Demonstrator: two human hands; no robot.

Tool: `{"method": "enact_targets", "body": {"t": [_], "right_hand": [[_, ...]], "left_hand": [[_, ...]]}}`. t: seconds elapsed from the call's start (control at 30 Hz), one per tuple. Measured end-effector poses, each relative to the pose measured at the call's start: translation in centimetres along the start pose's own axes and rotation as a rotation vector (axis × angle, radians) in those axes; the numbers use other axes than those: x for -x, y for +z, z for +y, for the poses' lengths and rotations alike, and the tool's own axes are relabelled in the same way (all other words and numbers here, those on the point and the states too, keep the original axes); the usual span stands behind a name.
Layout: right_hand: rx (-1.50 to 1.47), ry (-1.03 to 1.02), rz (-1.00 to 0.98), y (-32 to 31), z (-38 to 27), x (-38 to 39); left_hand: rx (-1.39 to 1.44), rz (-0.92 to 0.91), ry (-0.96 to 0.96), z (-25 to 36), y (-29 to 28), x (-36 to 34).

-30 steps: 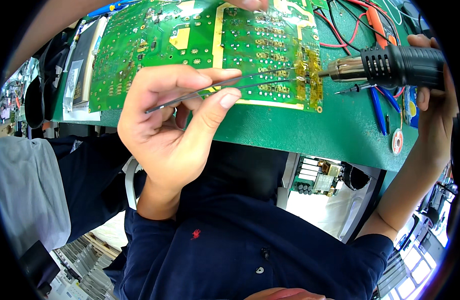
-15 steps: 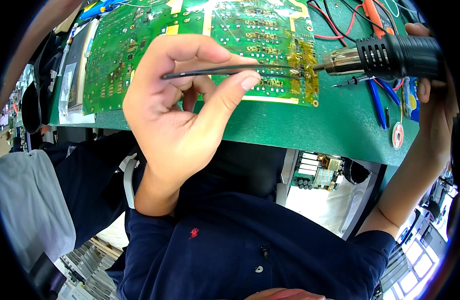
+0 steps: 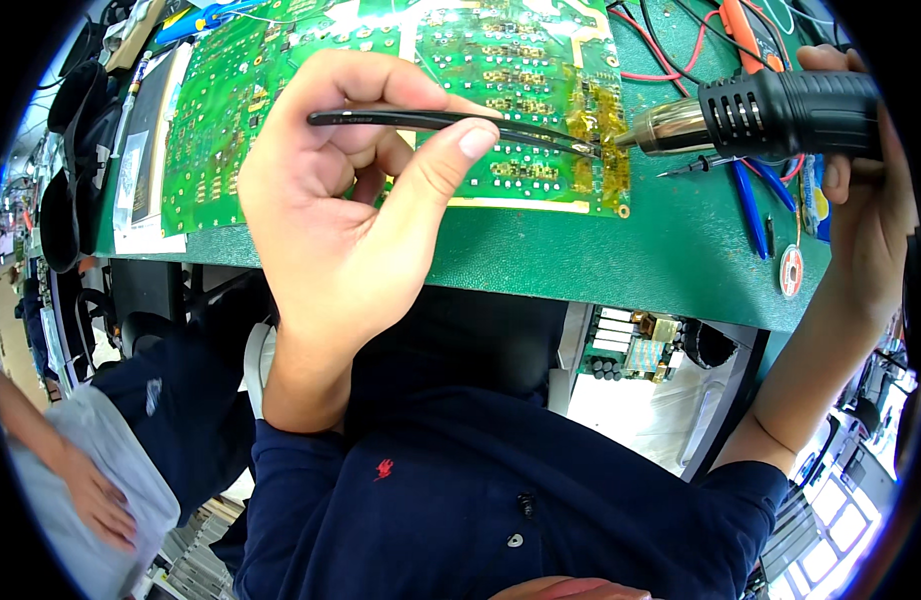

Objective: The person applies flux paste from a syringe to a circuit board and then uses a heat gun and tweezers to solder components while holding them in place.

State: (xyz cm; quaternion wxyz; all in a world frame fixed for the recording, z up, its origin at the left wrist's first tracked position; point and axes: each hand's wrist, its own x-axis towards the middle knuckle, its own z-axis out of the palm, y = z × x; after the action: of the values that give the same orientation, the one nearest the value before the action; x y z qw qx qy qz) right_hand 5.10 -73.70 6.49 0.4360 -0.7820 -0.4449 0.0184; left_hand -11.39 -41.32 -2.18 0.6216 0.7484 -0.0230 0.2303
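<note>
Tweezers, slim, black, likely light, springy: hold midway | your left hand pinches them, fingers closed | your right hand clasps black, metal-nozzled heat gun

Room before board; heat gun right

A green table holds a big green circuit board. At right, a blue-handled tool and round spool lie near, red and black wires far.

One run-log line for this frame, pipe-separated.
left hand: holding tweezers, tips at yellow tape on circuit board | right hand: holding heat gun, nozzle toward tape
</note>
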Motion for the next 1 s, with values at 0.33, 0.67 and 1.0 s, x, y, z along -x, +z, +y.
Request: {"method": "enact_targets", "body": {"t": [0.33,0.67,1.0], "right_hand": [[0.093,-0.029,-0.024,-0.33,0.54,0.48],[0.056,-0.049,-0.037,0.00,0.48,0.42],[-0.073,0.105,0.038,0.31,-0.31,0.15]], "left_hand": [[-0.002,0.024,0.011,-0.16,0.01,0.20],[0.028,0.040,0.049,-0.23,0.32,0.13],[0.004,0.027,0.065,-0.15,0.28,0.27]]}}
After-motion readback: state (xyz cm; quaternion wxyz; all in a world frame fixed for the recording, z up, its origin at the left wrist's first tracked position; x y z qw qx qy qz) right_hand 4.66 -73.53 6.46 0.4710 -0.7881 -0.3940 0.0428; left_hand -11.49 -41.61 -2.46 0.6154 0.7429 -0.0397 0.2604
